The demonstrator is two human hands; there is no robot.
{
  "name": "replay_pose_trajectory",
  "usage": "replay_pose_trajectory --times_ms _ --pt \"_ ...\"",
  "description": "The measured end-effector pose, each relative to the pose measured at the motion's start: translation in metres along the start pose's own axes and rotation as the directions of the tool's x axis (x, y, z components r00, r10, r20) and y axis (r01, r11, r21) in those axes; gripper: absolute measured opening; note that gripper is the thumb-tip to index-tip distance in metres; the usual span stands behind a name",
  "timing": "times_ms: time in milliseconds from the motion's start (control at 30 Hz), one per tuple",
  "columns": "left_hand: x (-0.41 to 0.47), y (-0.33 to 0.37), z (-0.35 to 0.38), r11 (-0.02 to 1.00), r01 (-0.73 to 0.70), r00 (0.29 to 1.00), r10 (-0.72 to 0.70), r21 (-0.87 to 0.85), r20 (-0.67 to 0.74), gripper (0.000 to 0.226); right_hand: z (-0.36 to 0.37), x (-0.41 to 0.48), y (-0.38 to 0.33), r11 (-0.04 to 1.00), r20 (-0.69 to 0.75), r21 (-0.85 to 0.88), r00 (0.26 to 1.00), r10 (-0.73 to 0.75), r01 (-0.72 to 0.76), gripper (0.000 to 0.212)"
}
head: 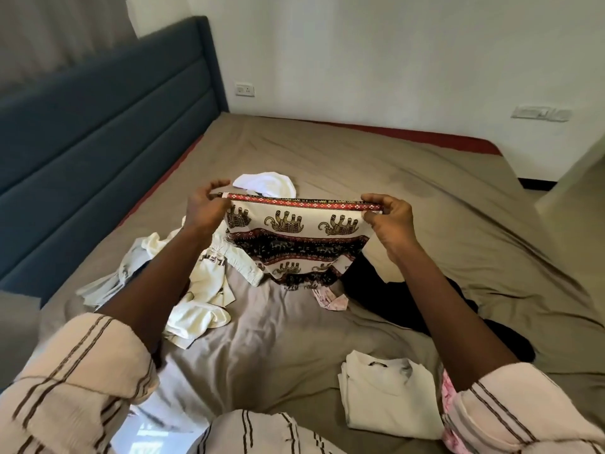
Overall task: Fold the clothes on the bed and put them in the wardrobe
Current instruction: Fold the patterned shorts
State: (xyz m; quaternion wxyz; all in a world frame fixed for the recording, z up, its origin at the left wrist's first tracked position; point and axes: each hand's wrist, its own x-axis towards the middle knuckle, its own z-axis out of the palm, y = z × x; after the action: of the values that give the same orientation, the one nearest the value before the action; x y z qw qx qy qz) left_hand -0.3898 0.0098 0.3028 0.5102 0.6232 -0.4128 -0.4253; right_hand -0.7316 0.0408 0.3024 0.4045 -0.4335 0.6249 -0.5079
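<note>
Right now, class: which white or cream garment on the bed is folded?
The cream top by the right sleeve, lying flat and squared. The white heap at left and the white piece farther off lie crumpled.

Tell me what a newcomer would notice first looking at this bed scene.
The elephant-print garment stands out at centre, held up by its red band, with the left hand pinching one end and the right hand the other. A rumpled heap of cream clothes lies to its left, and a folded cream top sits on the brown bedsheet at lower right. A padded blue headboard runs along the left.
</note>
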Motion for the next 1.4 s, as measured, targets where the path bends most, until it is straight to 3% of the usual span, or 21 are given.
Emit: replay_pose_trajectory --times_ms 67,100,167,200,300,467,600,800,900,967,1100,1233,1367,1400 --pt "0.000 0.004 -0.006 0.978 -0.109 0.983 0.080 0.177 0.168 0.050 -0.003 0.004 -0.002 0.988 0.058 -0.152 0.998 -0.032 0.041 0.042" --pt "-0.001 0.007 -0.009 0.918 -0.204 0.963 0.126 0.339 0.238 0.048 -0.004 0.006 -0.003 0.961 0.075 -0.267 0.995 -0.059 0.077 0.043" --pt "0.003 0.014 -0.010 0.648 -0.379 0.922 0.205 0.661 0.328 0.042 -0.006 0.010 -0.003 0.867 0.091 -0.473 0.988 -0.127 0.155 0.036" --pt "0.006 0.018 -0.010 0.516 -0.429 0.903 0.229 0.742 0.363 0.037 -0.006 0.011 -0.002 0.823 0.097 -0.537 0.983 -0.157 0.184 0.030" --pt "0.019 0.027 -0.003 0.334 -0.455 0.888 0.238 0.826 0.393 0.026 -0.006 0.022 -0.001 0.752 0.074 -0.622 0.972 -0.221 0.219 0.020" --pt "0.049 0.043 0.018 0.216 -0.418 0.895 0.267 0.882 0.358 0.030 -0.008 0.045 -0.012 0.702 -0.024 -0.695 0.971 -0.239 0.155 0.022" --pt "0.063 0.064 0.048 0.257 -0.369 0.900 0.338 0.893 0.275 0.023 -0.013 0.061 -0.033 0.702 -0.176 -0.708 0.943 -0.281 0.078 0.026" --pt "0.070 0.082 0.078 0.602 -0.429 0.887 0.420 0.673 0.189 0.017 -0.028 0.055 -0.061 0.788 -0.346 -0.606 0.855 -0.386 0.111 0.017" --pt "0.063 0.077 0.075 0.687 -0.438 0.890 0.424 0.579 0.171 0.010 -0.031 0.032 -0.052 0.818 -0.382 -0.557 0.833 -0.402 0.139 0.008" --pt "0.056 0.058 0.065 0.729 -0.415 0.906 0.386 0.544 0.175 0.012 -0.027 0.005 -0.028 0.838 -0.385 -0.524 0.834 -0.395 0.155 0.013" --pt "0.045 -0.023 0.031 0.729 -0.317 0.948 0.266 0.607 0.175 0.016 -0.002 -0.060 0.061 0.878 -0.307 -0.451 0.896 -0.320 0.159 0.012" --pt "0.021 -0.143 -0.007 0.673 -0.135 0.989 0.050 0.728 0.137 0.015 0.045 -0.127 0.173 0.924 -0.178 -0.376 0.984 -0.002 -0.066 0.015" --pt "-0.012 -0.252 -0.047 0.578 0.020 0.992 -0.112 0.816 0.054 0.012 0.085 -0.182 0.262 0.835 -0.003 -0.522 0.979 0.203 -0.174 0.005" --pt "-0.019 -0.287 -0.059 0.552 0.051 0.988 -0.152 0.832 0.040 0.014 0.097 -0.194 0.291 0.792 0.037 -0.588 0.973 0.229 -0.164 0.016"
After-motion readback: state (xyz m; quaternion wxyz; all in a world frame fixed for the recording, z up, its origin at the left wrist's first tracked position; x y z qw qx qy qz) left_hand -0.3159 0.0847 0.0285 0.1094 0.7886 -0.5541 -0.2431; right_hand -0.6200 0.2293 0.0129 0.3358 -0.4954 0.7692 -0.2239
